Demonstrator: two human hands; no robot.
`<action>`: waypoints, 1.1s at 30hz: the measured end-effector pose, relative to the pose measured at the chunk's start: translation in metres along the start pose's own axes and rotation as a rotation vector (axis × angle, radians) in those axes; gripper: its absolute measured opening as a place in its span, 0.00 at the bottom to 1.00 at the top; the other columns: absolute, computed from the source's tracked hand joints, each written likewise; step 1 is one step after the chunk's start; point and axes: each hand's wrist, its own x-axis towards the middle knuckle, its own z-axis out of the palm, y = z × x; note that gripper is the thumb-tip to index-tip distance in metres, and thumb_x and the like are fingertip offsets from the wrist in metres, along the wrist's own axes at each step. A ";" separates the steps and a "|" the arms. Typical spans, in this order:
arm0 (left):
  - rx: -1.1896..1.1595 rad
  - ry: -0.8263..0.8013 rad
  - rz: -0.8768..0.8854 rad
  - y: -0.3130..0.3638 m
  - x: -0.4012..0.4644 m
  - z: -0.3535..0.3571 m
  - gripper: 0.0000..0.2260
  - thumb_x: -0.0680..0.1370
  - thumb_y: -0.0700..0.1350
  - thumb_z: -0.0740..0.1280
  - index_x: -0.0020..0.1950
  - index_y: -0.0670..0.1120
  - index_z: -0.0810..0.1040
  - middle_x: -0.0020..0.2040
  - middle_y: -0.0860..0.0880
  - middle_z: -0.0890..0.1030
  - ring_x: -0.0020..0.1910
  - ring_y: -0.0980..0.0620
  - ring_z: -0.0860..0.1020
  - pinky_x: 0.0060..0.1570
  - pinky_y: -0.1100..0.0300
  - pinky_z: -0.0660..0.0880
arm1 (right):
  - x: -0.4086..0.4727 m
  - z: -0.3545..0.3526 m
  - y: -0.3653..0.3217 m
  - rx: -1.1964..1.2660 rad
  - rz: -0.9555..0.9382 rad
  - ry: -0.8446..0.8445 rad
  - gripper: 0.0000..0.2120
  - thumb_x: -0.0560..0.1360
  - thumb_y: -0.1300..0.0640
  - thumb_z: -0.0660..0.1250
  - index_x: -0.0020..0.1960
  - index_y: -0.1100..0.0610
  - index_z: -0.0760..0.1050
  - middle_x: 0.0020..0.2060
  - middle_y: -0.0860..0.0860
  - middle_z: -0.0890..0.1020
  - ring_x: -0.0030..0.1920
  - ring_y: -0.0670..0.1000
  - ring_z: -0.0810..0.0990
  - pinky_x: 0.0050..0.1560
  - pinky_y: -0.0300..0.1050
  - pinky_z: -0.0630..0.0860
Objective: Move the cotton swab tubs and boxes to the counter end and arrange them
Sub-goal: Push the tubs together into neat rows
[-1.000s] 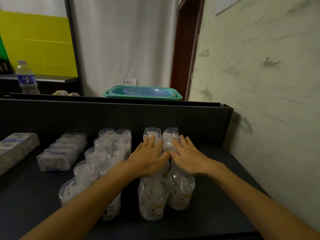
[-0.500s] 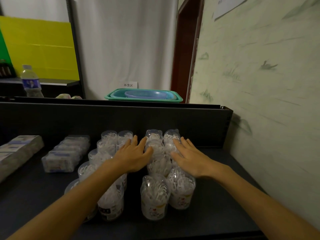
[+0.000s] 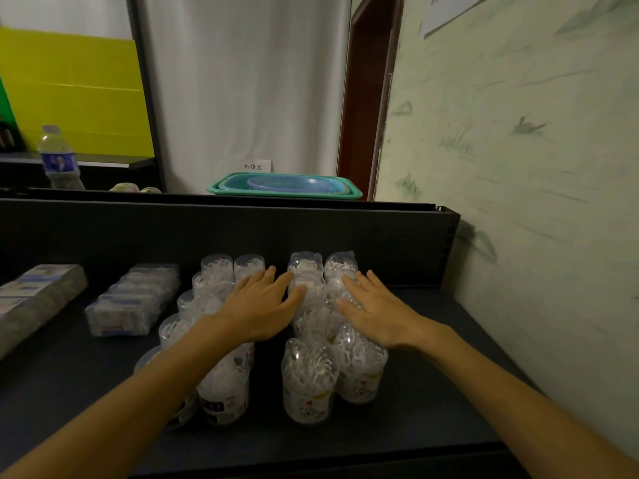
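— Where are your hands?

— Your left hand (image 3: 261, 307) lies flat, fingers straight and a little spread, on top of the left cluster of cotton swab tubs (image 3: 214, 292). Your right hand (image 3: 375, 311) lies flat as well, fingers straight, on the right cluster of tubs (image 3: 313, 319). Neither hand grips anything; both only rest on the lids.

— And the tubs themselves?

— They stand upright in rows on the dark counter (image 3: 432, 409), running from the near edge to the back panel (image 3: 138, 229). A narrow gap separates the two clusters. The nearest tub (image 3: 308, 380) stands in front of your right hand, touching its neighbour on the right.

— The boxes?

— A wrapped pack of clear boxes (image 3: 133, 300) lies just left of the tubs, and a longer pack (image 3: 33, 299) lies farther left, at the frame edge.

— Beyond the counter?

— You face a green tray with a blue basin (image 3: 287, 186) behind the panel, a water bottle (image 3: 60, 160) on the left, and a painted wall (image 3: 518, 167) on your right.
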 end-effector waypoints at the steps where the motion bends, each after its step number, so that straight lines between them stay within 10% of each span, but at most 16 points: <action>1: -0.033 0.010 0.037 0.004 -0.005 -0.003 0.27 0.80 0.61 0.45 0.76 0.52 0.52 0.77 0.45 0.52 0.76 0.48 0.50 0.72 0.51 0.48 | -0.001 0.000 0.000 0.004 -0.002 0.008 0.32 0.80 0.38 0.47 0.78 0.51 0.42 0.78 0.51 0.40 0.76 0.50 0.35 0.74 0.51 0.41; 9: -0.079 -0.125 0.289 0.033 -0.047 0.003 0.34 0.76 0.67 0.50 0.76 0.55 0.43 0.77 0.53 0.41 0.74 0.56 0.39 0.68 0.59 0.39 | -0.017 0.008 0.000 -0.073 -0.027 0.010 0.33 0.80 0.37 0.46 0.78 0.50 0.40 0.77 0.50 0.38 0.76 0.49 0.34 0.74 0.48 0.39; 23: -0.040 -0.053 0.138 0.051 -0.051 0.024 0.34 0.77 0.65 0.45 0.75 0.48 0.36 0.76 0.46 0.33 0.72 0.50 0.31 0.70 0.54 0.34 | -0.027 0.011 0.007 0.153 -0.182 0.025 0.26 0.83 0.54 0.50 0.78 0.51 0.43 0.77 0.45 0.42 0.72 0.37 0.37 0.71 0.34 0.39; 33: -0.177 -0.054 0.143 0.045 -0.052 0.023 0.35 0.77 0.65 0.50 0.76 0.51 0.38 0.76 0.50 0.34 0.71 0.52 0.29 0.66 0.58 0.35 | -0.032 0.017 0.016 0.220 -0.167 0.101 0.28 0.82 0.46 0.51 0.78 0.52 0.45 0.77 0.44 0.42 0.74 0.38 0.39 0.73 0.38 0.43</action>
